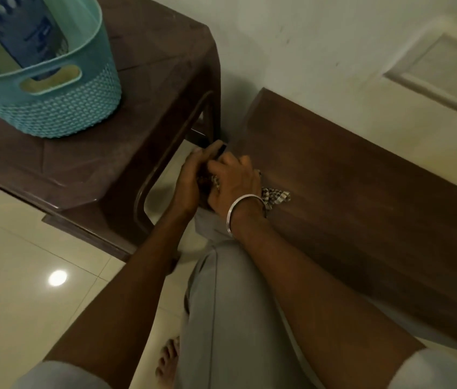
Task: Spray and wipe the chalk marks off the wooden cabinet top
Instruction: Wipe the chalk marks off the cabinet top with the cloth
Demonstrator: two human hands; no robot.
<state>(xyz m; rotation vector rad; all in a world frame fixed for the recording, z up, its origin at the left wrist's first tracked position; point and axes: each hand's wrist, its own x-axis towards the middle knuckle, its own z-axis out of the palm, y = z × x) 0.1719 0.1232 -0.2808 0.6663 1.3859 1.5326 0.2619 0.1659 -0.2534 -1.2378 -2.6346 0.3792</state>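
The wooden cabinet top runs along the wall at the right; I make out no clear chalk marks on it, only a faint pale sheen. At its left end my right hand, with a metal bangle on the wrist, holds a checkered cloth whose tail sticks out beside the wrist. My left hand is right against it, fingers curled round a small dark object that is mostly hidden; I cannot tell what it is.
A brown plastic table stands just left of the cabinet, carrying a teal basket with a dark blue bottle inside. My grey-trousered knee and a bare foot are over the glossy tiled floor.
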